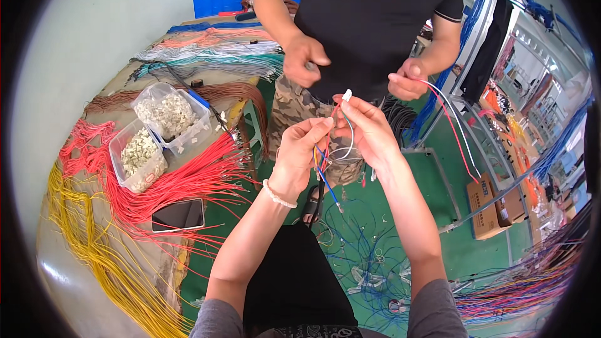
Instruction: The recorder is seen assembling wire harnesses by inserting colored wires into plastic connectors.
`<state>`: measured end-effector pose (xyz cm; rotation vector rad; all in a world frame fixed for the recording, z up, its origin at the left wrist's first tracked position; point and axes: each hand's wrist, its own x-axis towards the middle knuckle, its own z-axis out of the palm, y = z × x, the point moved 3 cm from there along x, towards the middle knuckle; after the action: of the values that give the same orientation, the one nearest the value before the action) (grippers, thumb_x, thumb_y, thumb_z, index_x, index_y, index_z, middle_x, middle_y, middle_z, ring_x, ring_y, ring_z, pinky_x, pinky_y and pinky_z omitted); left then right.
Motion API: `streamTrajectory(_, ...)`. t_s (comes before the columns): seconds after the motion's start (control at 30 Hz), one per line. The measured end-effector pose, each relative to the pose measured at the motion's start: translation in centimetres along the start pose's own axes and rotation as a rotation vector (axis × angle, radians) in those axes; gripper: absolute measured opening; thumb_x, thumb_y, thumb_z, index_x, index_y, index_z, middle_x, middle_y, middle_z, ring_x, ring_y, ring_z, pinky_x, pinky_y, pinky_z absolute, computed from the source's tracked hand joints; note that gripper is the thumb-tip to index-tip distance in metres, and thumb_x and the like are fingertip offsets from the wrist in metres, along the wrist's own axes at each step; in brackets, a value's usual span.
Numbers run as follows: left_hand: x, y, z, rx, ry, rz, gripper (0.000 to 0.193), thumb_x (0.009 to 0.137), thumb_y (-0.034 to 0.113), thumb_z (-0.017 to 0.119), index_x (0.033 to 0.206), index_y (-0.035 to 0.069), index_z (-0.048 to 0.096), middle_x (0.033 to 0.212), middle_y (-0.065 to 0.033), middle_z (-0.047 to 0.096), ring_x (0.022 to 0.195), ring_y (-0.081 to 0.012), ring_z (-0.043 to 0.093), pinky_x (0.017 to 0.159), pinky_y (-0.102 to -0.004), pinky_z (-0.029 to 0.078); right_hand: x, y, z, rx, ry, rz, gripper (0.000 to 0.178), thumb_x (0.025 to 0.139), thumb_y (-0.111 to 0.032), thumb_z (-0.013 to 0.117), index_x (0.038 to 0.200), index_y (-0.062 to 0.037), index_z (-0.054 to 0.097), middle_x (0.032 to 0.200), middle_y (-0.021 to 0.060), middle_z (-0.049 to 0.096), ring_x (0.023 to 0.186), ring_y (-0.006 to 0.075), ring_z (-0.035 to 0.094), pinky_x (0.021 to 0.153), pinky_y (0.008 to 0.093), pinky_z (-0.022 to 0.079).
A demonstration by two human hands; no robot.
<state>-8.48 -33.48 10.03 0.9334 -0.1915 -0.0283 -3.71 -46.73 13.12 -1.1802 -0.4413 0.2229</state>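
Both my hands are raised in front of me over a small bundle of coloured wires. A white plastic connector sits at the bundle's upper end, pinched between the thumb and fingers of my right hand. My left hand is closed on the red wire just below the connector. From under my left hand hang blue, yellow and orange wires, one blue wire reaching lowest. A pale wire curves down by my right palm. Exactly how the wires enter the connector is too small to tell.
A co-worker in a black shirt stands opposite, holding red and white wires. On the left table lie red wires, yellow wires, two bins of white connectors and a phone. Right stands a cardboard box.
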Motion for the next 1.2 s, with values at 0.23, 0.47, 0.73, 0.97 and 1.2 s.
streamTrajectory(0.23, -1.5, 0.0, 0.5, -0.014, 0.039, -0.012, 0.015, 0.09, 0.02, 0.06, 0.091, 0.005, 0.059, 0.054, 0.0071, 0.041, 0.041, -0.0002, 0.031, 0.036, -0.0175, 0.021, -0.5, -0.8, 0.2, -0.092, 0.005, -0.025, 0.02, 0.087, -0.013, 0.063, 0.101, 0.0013, 0.063, 0.084, 0.0025, 0.063, 0.073, 0.0095, 0.06, 0.069, 0.0272, 0.054)
streamTrajectory(0.47, -3.5, -0.4, -1.2, -0.325, -0.028, -0.006, 0.014, 0.094, 0.023, 0.052, 0.096, 0.009, 0.056, 0.053, 0.0057, 0.036, 0.043, -0.0014, 0.027, 0.038, -0.018, 0.021, -0.8, -1.3, 1.6, -0.078, 0.003, -0.068, 0.025, 0.089, -0.015, 0.06, 0.108, 0.0012, 0.06, 0.095, 0.0077, 0.064, 0.084, 0.0138, 0.062, 0.076, 0.0285, 0.053)
streamTrajectory(0.73, -6.6, 1.9, -3.3, -0.676, -0.143, 0.078, 0.021, 0.098, 0.026, 0.043, 0.094, 0.009, 0.054, 0.054, 0.0037, 0.033, 0.048, -0.0051, 0.027, 0.042, -0.0196, 0.022, -10.6, -0.2, 8.3, -0.839, 0.089, -0.641, 0.021, 0.084, 0.002, 0.059, 0.105, 0.0, 0.058, 0.096, 0.0057, 0.061, 0.081, 0.0094, 0.058, 0.067, 0.0221, 0.045)
streamTrajectory(0.97, -7.9, 2.0, -3.8, -0.541, -0.06, 0.178, 0.021, 0.098, 0.027, 0.044, 0.095, 0.007, 0.052, 0.056, 0.004, 0.036, 0.048, -0.0045, 0.031, 0.044, -0.0187, 0.028, -11.5, 2.0, 12.6, -1.063, -0.155, -0.913, 0.03, 0.073, 0.005, 0.068, 0.102, -0.0035, 0.063, 0.096, 0.0078, 0.059, 0.079, 0.0187, 0.062, 0.061, 0.0261, 0.049)
streamTrajectory(1.2, -8.6, 2.6, -3.9, -0.783, 0.171, 0.013, 0.019, 0.095, 0.024, 0.051, 0.088, 0.008, 0.058, 0.065, 0.0012, 0.053, 0.055, -0.0067, 0.048, 0.05, -0.0193, 0.039, -9.2, 2.8, 14.6, -1.036, -0.243, -1.047, 0.02, 0.066, 0.0, 0.074, 0.082, -0.0017, 0.063, 0.088, 0.0082, 0.061, 0.074, 0.023, 0.061, 0.062, 0.031, 0.049)
